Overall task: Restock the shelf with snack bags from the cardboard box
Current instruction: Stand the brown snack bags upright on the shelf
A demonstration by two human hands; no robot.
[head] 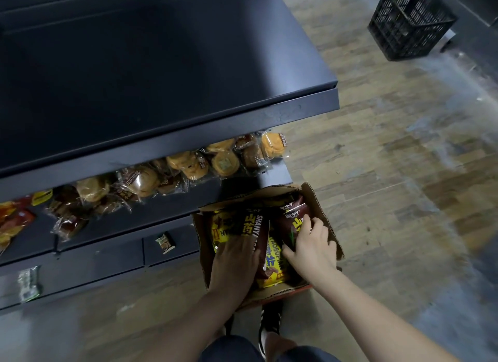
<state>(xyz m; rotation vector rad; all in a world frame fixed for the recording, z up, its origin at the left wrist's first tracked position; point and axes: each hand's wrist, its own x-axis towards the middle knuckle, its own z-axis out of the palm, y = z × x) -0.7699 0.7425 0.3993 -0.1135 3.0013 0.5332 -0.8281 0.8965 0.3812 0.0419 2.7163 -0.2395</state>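
An open cardboard box (327, 221) sits on the floor at the foot of the dark shelf unit (167, 73). Several brown and yellow snack bags lie inside it. My left hand (234, 262) lies flat on the left brown and yellow snack bag (237, 221), fingers spread over it. My right hand (314, 247) grips a dark brown snack bag (292, 219) at the box's right side, fingers curled over its edge and thumb underneath. A yellow snack bag (272, 267) lies between my two hands.
The top shelf surface is bare. On the lower shelf (151, 208) lie several clear packs of buns (188, 165), with red and yellow packets (13, 221) at the far left. A black plastic crate (409, 22) stands on the wooden floor (390, 159) at the far right. My shoe (269, 326) is behind the box.
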